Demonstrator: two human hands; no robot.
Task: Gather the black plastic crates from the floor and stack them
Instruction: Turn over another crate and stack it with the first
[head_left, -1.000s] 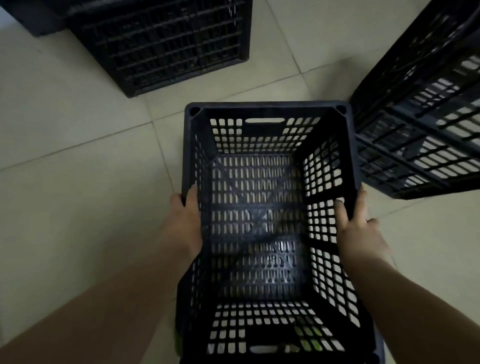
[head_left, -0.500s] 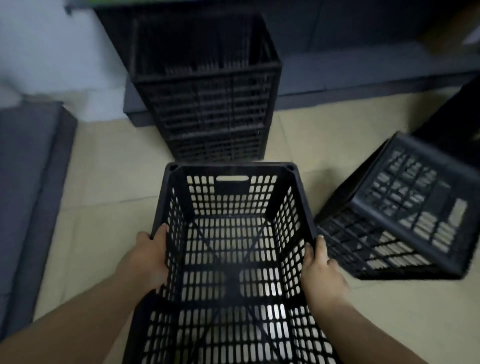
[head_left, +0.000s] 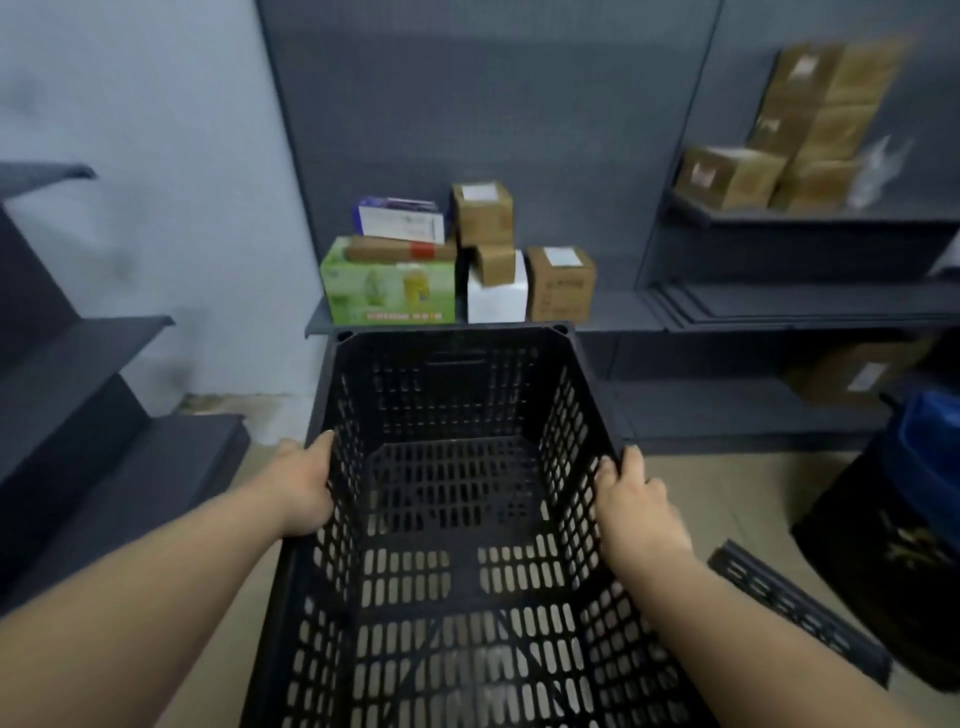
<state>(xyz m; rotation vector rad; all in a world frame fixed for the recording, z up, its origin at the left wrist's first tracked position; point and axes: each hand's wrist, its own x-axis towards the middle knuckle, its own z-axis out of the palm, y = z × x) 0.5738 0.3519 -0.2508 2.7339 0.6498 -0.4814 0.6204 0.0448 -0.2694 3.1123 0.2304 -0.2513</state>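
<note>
I hold a black perforated plastic crate (head_left: 457, 499) in front of me, its open top facing me. My left hand (head_left: 304, 486) grips its left rim and my right hand (head_left: 631, 496) grips its right rim. The crate is lifted off the tiled floor and hides whatever stands behind and below it. A corner of another black crate (head_left: 795, 610) lies on the floor at the lower right.
Dark grey shelving (head_left: 779, 312) runs along the back wall with cardboard boxes (head_left: 561, 283) and a green carton (head_left: 387, 283). More boxes (head_left: 732, 174) sit on a higher shelf at right. Dark stepped shelves (head_left: 78, 415) stand at left. A dark bag with blue (head_left: 909, 519) stands at right.
The crate has risen from the floor with both hands still on its rims. My view has tilted up from the floor to the shelves; the crate stack ahead is now hidden.
</note>
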